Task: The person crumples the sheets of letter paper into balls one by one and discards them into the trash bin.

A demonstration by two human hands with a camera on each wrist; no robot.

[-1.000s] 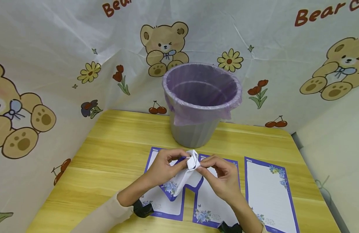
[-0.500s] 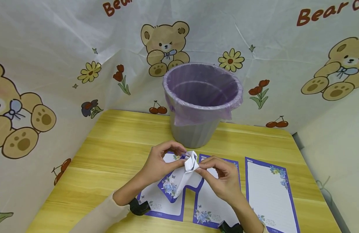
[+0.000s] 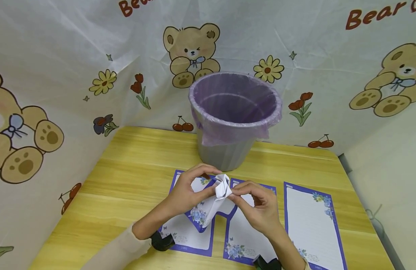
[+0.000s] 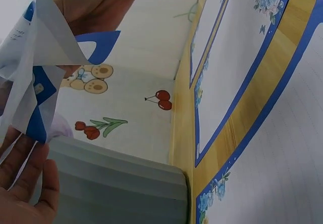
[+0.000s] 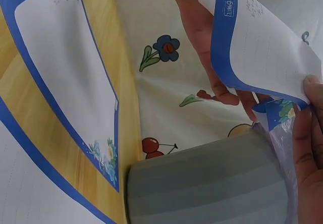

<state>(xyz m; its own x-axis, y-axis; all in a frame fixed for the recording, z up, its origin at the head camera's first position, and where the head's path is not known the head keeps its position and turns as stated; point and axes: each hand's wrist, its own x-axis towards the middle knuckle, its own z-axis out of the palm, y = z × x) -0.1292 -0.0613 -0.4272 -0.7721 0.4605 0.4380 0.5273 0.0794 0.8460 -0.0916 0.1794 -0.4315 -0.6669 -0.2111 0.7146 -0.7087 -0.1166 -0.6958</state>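
Over the table, both hands hold a sheet of letter paper [image 3: 222, 187], white with a blue-violet border and printed blue flowers. It is rolled and folded over at the top, its lower part hanging as a cone. My left hand [image 3: 190, 189] has its thumb against the folded part from the left, its index finger along the top edge. From the right, my right hand [image 3: 258, 204] pinches the fold between thumb and forefinger. In the right wrist view a curved flap of the paper [image 5: 267, 47] hides part of the left hand [image 5: 202, 37].
Flat on the wooden table [image 3: 127, 180] lie matching sheets: a left sheet [image 3: 191, 236], a middle sheet [image 3: 252, 236] and a right sheet [image 3: 311, 221]. A grey bin [image 3: 225, 153] with a purple liner [image 3: 235, 129] stands behind the hands. Bear-printed cloth [image 3: 143, 45] hangs at the back.
My left hand's fingers lifted off the paper's upper left edge, then came back onto it with the index finger higher. The right hand keeps its pinch, almost unmoved.
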